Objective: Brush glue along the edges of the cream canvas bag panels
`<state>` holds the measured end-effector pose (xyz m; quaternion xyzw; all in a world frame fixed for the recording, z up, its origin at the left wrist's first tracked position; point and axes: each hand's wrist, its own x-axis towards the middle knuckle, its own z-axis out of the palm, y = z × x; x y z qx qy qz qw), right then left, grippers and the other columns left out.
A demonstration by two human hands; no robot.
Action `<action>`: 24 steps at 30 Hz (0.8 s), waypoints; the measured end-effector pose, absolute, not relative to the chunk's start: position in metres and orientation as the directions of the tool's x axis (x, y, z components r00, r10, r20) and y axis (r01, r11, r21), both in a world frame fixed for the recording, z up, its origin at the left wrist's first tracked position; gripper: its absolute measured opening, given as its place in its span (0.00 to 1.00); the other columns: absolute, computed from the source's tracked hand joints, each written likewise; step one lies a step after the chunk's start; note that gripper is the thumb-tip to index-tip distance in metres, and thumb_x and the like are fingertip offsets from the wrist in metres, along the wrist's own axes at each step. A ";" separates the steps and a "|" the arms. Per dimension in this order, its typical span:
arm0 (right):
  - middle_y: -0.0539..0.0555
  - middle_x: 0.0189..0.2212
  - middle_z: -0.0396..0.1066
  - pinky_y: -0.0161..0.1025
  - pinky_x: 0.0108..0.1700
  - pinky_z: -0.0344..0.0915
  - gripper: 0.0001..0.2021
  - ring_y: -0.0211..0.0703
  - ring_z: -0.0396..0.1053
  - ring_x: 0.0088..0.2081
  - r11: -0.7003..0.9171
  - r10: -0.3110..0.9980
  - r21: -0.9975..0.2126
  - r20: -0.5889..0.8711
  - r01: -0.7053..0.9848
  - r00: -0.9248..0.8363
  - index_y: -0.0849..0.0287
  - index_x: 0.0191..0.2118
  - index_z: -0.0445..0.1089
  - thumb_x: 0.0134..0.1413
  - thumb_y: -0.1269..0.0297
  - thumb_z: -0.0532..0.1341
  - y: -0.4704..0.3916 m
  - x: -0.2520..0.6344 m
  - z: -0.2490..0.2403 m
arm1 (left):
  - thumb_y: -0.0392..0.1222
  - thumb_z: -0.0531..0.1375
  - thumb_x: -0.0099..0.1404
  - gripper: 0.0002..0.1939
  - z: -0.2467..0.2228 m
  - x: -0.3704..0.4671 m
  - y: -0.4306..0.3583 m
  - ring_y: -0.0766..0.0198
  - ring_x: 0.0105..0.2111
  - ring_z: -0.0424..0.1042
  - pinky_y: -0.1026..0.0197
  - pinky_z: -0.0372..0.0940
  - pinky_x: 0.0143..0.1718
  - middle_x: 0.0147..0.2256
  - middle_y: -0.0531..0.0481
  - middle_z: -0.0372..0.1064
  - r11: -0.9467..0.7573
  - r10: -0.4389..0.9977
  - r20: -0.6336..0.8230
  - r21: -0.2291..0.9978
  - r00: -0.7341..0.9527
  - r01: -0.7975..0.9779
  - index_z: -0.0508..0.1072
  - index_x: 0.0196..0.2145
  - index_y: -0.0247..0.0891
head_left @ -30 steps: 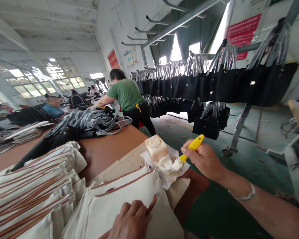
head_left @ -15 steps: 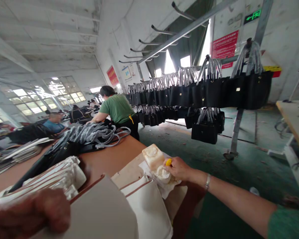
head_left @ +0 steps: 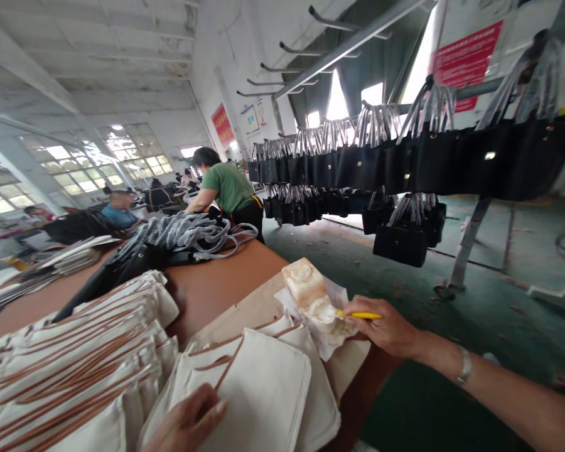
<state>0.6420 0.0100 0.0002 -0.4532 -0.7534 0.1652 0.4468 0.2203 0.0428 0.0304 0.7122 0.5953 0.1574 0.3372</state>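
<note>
My right hand [head_left: 386, 323] pinches a thin yellow-handled brush [head_left: 365, 314]. The brush's tip is at the opening of a crusted, whitish plastic container [head_left: 304, 280], where white paste [head_left: 324, 312] shows; the bristles cannot be made out. At the lower middle, my left hand [head_left: 193, 417] has its fingers curled, with the thumb against a cream bag piece [head_left: 268, 383] that has brown edging. This piece lies on top of other cream pieces, just left of the container.
Rows of cream bag pieces [head_left: 85, 358] with brown edges fill the table's left. Behind them lie black bags with grey wrapped handles [head_left: 193, 232] on the brown table [head_left: 230, 276]. A co-worker in green [head_left: 233, 188] bends at the table. Black bags [head_left: 367, 163] hang from a rack.
My left hand has come down and right, and the cream piece has settled onto the others. My right hand has turned, showing the yellow handle lengthwise. The view has shifted.
</note>
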 end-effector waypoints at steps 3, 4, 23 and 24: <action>0.55 0.34 0.73 0.40 0.38 0.66 0.08 0.47 0.71 0.35 0.456 0.868 -0.712 0.489 0.534 -0.088 0.55 0.40 0.73 0.64 0.60 0.57 0.009 0.637 -0.008 | 0.63 0.57 0.55 0.22 0.034 0.238 0.056 0.62 0.26 0.63 0.63 0.58 0.28 0.22 0.56 0.62 -0.043 0.994 -0.051 0.624 0.095 0.781 0.68 0.26 0.39; 0.54 0.33 0.73 0.41 0.37 0.66 0.09 0.48 0.71 0.35 0.421 0.882 -0.732 0.467 0.535 -0.056 0.55 0.39 0.73 0.64 0.60 0.57 0.008 0.635 -0.009 | 0.62 0.57 0.55 0.21 0.035 0.245 0.060 0.60 0.27 0.66 0.62 0.59 0.29 0.24 0.54 0.65 -0.014 0.998 -0.039 0.632 0.049 0.775 0.70 0.27 0.38; 0.46 0.20 0.58 0.34 0.24 0.57 0.11 0.38 0.57 0.22 0.481 0.867 -0.871 0.489 0.101 0.093 0.58 0.33 0.67 0.64 0.58 0.57 0.038 0.527 0.068 | 0.55 0.58 0.64 0.19 0.056 0.311 0.041 0.56 0.40 0.76 0.61 0.68 0.42 0.40 0.49 0.79 -0.128 0.980 0.026 0.842 0.198 0.525 0.78 0.45 0.41; 0.46 0.21 0.59 0.35 0.26 0.58 0.10 0.39 0.58 0.23 0.507 0.852 -0.852 0.518 0.131 0.069 0.58 0.33 0.68 0.63 0.59 0.57 0.040 0.526 0.069 | 0.54 0.58 0.64 0.19 0.056 0.313 0.038 0.57 0.39 0.76 0.61 0.68 0.42 0.40 0.49 0.79 -0.155 0.974 0.047 0.850 0.219 0.504 0.79 0.44 0.41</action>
